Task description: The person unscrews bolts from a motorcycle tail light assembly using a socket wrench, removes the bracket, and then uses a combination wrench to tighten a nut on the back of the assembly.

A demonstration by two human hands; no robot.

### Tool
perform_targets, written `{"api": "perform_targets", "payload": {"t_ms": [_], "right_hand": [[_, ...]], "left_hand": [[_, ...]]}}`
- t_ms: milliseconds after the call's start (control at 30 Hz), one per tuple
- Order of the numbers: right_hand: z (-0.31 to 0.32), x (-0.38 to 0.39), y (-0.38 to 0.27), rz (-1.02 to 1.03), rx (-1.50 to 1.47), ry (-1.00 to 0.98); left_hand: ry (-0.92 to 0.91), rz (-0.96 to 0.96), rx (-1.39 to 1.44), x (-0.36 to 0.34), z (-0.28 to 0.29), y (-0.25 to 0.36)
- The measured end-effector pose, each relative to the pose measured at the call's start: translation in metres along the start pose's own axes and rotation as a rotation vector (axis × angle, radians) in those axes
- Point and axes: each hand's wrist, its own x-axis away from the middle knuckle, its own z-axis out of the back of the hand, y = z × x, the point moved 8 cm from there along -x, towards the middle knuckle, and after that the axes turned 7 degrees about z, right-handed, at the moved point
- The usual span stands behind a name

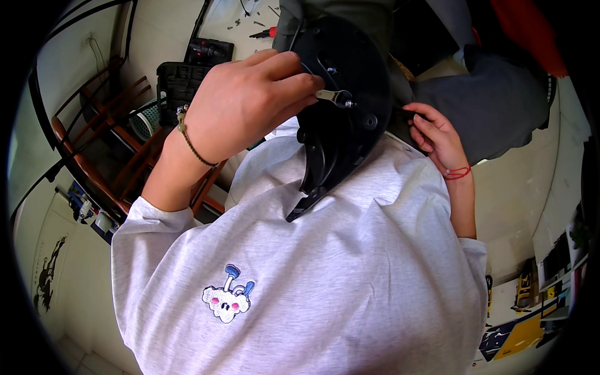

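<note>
Standing over the work, the nearest item noted is the person's grey shirt (350, 262), bearing an embroidered cloud patch (228, 299) low on the chest. Resting against the shirt just above that patch is a black plastic housing (344, 119), the reference for all positions below. Its long axis runs from a narrow tip at the chest up and away to a broad rounded end, tilted slightly to the person's right. The left hand (250, 103) comes in from the housing's left side, with a braided cord at the wrist; its fingers are curled together and pressed onto a small metal tab (328, 95) fixed near the centre of the broad end, pinching it as far as can be seen. This hand is the nearer one to the tab. The right hand (437, 134) lies at the housing's right edge, fingers closed round the rim, steadying it; a red thread is at that wrist. Left of the housing stand wooden chairs (106, 150) and a black crate (181, 84). Beyond the broad end, a table (225, 19) carries a red-handled screwdriver (265, 32) and loose screws (240, 24).
</note>
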Motion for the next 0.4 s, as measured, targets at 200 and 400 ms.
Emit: {"api": "perform_targets", "payload": {"t_ms": [200, 400], "right_hand": [[-0.0010, 0.0009, -0.0003, -0.018, -0.005, 0.018], [-0.0016, 0.0005, -0.0003, -0.015, -0.017, 0.001]], "left_hand": [[0.016, -0.013, 0.003, 0.0006, -0.0015, -0.0011], [0.026, -0.017, -0.015, -0.0004, -0.0012, -0.0015]]}}
